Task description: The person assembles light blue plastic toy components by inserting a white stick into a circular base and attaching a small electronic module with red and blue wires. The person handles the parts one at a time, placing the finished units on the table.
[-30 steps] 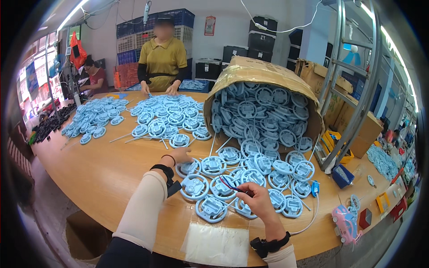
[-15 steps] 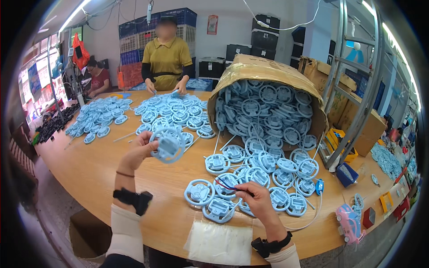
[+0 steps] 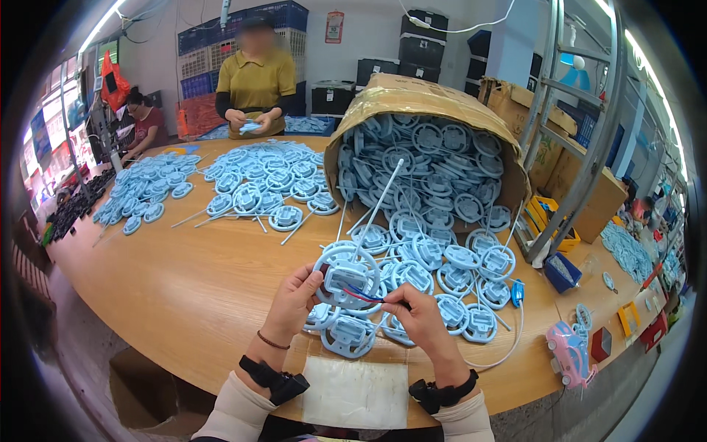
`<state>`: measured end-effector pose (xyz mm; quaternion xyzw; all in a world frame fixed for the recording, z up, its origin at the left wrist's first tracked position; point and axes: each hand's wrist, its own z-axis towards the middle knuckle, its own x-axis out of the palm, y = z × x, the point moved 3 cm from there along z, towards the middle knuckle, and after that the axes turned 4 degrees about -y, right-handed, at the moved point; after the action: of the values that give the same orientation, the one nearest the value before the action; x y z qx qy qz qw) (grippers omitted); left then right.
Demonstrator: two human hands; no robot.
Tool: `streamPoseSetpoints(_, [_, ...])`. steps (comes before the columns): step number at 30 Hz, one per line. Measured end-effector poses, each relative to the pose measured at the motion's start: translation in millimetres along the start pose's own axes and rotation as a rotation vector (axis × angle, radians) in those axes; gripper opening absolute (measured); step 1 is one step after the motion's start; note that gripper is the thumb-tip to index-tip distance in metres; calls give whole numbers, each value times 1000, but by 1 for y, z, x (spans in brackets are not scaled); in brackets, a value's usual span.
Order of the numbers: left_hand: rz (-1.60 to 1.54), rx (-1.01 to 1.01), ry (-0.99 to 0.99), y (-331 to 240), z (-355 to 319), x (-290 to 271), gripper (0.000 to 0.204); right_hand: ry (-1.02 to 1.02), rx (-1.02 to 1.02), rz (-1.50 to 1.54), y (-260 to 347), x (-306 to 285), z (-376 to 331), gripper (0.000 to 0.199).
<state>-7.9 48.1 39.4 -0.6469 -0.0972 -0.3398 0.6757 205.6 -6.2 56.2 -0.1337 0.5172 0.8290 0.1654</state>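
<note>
Clock read from view centre. Dark small parts [image 3: 74, 210] heaped at 9. Orange bag [image 3: 113, 88] hangs at 10, near a seated person in dark red [image 3: 147, 127]. Wooden table [image 3: 184, 280] fills most of the middle; light-blue wheel pile [image 3: 147, 184] on it between 9 and 10. Open brown box [image 3: 158, 394] low down, 7 to 8. Stacked crates [image 3: 195, 64] by the wall, 10 to 11. Co-worker in mustard shirt [image 3: 256, 81] at 11, second wheel pile [image 3: 265, 177] in front at 10.

Left hand [image 3: 292, 300] at 7, fingers closed on the left rim of a light-blue wheel [image 3: 346, 274], which is at 6 just under centre, raised over loose wheels. White sheet [image 3: 355, 390] flat at 6, near table edge. Right hand [image 3: 421, 313] at 5, fingertips pinched narrow on red and dark wires [image 3: 361, 296]; whether wires touch wheel, can't tell.

Big carton [image 3: 442, 92] tipped sideways at 1, wheels spilling out. Blue bin [image 3: 563, 272] 3 to 4, pink toy car [image 3: 568, 353] at 4, metal ladder [image 3: 582, 151] 2 to 3.
</note>
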Motion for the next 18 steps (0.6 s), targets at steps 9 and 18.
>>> streamPoseSetpoints(9, [3,-9,-55,16,-4,7,25,33,94,103,0,0,1,9])
streamPoseSetpoints(18, [32,-27,-18,24,-7,-22,32,118,-34,87,2,6,5,13])
